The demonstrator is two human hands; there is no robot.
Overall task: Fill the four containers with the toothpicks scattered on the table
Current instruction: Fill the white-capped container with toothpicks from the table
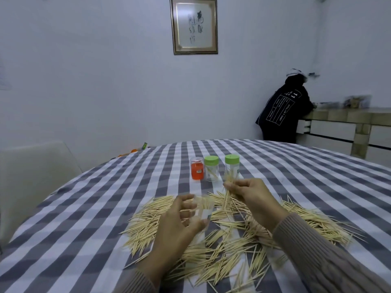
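Wooden toothpicks [222, 235] heaped at six o'clock; my right hand [254, 197] pinches a bundle [228, 193], my left hand [179, 225] grips a clear container [203, 208]; misaligned tips risk spilling.

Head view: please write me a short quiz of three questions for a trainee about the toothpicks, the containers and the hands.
1. True or false: the right hand pinches a bundle of toothpicks.
2. How many containers stand upright at the far side of the toothpick pile?
3. Which does the left hand hold? A) a green lid B) a clear container C) nothing

Key
1. True.
2. Three: the red container and two green-lidded containers.
3. B.
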